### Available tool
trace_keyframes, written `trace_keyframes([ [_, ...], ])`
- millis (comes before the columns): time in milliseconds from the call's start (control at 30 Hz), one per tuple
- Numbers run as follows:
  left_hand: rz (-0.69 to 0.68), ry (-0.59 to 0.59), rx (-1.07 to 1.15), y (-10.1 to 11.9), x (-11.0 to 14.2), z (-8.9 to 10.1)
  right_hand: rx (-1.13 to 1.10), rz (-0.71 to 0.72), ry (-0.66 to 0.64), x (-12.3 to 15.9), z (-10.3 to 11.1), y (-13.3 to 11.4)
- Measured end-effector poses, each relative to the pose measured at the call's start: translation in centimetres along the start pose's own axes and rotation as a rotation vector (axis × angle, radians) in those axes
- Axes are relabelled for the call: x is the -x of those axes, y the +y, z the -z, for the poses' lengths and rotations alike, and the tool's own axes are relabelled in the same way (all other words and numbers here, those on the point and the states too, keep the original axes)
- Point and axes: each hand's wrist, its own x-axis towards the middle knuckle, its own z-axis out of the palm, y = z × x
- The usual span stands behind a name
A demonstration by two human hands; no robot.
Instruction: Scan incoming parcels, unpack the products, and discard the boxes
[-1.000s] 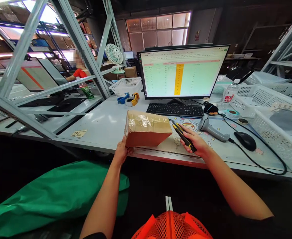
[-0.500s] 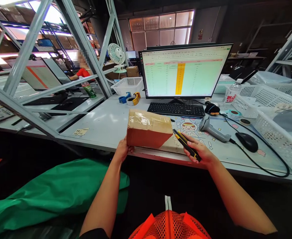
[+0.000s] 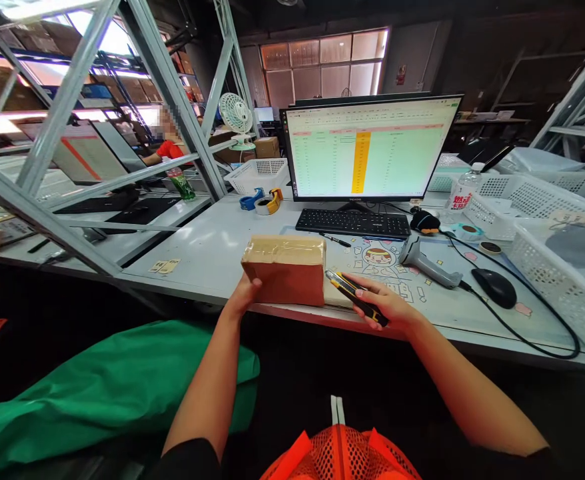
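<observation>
A brown cardboard box with clear tape over its top stands at the front edge of the desk. My left hand grips its left end, thumb on the near face and the other fingers mostly hidden behind. In my right hand is a black and yellow utility knife, its tip pointing at the box's right end. Knife tip and box look very close; whether they touch I cannot tell. Behind the box a black pen lies on the patterned desk mat.
A monitor and keyboard stand behind. To the right are a barcode scanner, a corded mouse, a bottle and white baskets. Tape dispensers sit back left. Metal framing rises at left; another person sits beyond.
The box has shifted left and levelled, its near face turned more squarely to me. My left hand moved with it. My right hand brought the knife left and slightly down; the pen shows more fully.
</observation>
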Motion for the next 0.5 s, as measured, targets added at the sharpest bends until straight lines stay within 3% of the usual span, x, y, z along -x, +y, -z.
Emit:
trace_keyframes([
  [267, 0.165, -0.02, -0.003, -0.2, -0.4, 0.0, -0.048, 0.083, 0.161, -0.2, 1.0, -0.8],
  [500, 0.107, -0.004, 0.026, 1.3, 0.6, -0.9, -0.036, 0.089, 0.163, -2.1, -1.7, -3.6],
])
